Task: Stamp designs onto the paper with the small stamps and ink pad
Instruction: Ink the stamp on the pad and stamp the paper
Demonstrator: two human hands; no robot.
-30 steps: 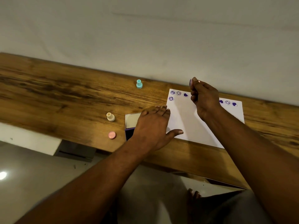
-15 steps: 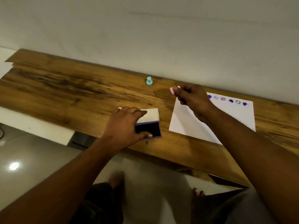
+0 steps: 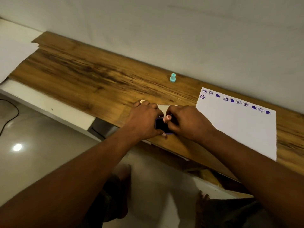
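A purple ink pad (image 3: 162, 126) lies open near the front edge of the wooden table (image 3: 92, 76). My left hand (image 3: 144, 121) grips its left side. My right hand (image 3: 185, 122) holds a small pink stamp (image 3: 167, 118) with its fingertips, pressed down on the dark pad. To the right lies the white paper (image 3: 236, 129), with a row of purple smiley and heart prints along its far edge. A teal stamp (image 3: 172, 78) stands upright near the wall. A cream stamp (image 3: 142, 101) peeks out behind my left hand.
A white wall runs close behind the table. The front edge of the table is just below my hands, with a glossy floor and my feet beneath. A white ledge (image 3: 49, 104) sticks out at the left, and a black cable lies on the floor far left.
My right hand has come from the paper's far edge leftward to the ink pad with the pink stamp. My left hand has shifted from the paper to gripping the pad.
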